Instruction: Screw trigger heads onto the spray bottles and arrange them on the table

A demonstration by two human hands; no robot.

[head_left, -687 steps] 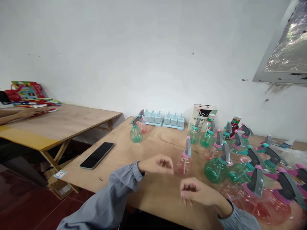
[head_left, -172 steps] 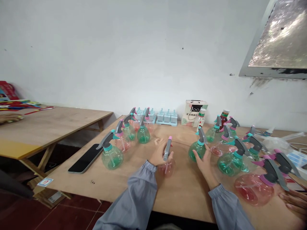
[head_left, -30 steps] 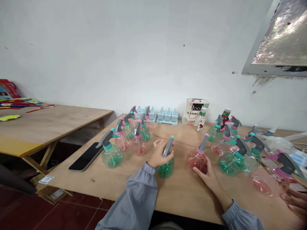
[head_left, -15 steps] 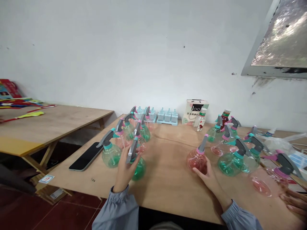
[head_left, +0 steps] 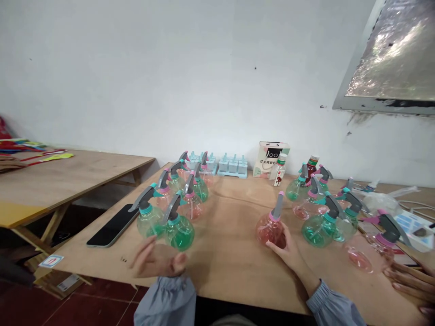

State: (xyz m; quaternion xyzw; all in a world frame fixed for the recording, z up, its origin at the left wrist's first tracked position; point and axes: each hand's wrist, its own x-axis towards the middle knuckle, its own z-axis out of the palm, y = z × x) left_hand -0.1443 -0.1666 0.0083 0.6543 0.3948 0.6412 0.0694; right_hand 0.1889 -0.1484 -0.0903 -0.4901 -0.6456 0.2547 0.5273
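My left hand [head_left: 154, 262] hovers open just in front of a green spray bottle [head_left: 179, 231] that stands on the wooden table [head_left: 231, 258]; it holds nothing and is slightly blurred. That bottle sits at the near end of a cluster of green and pink spray bottles [head_left: 185, 188] on the left. My right hand [head_left: 287, 246] cups the base of a pink spray bottle [head_left: 270, 226] with a grey and pink trigger, upright near the table's middle.
More spray bottles [head_left: 326, 217] crowd the right side. A black phone [head_left: 110, 225] lies near the left edge. Blue ice-pop moulds [head_left: 233, 166], a small carton [head_left: 270, 159] and a small bottle [head_left: 278, 170] stand by the wall. Another person's fingers [head_left: 408, 280] rest at the right corner.
My left hand carried the green bottle left, set it down beside the left cluster and let go, drawing back towards me. My right hand stayed on the pink bottle.
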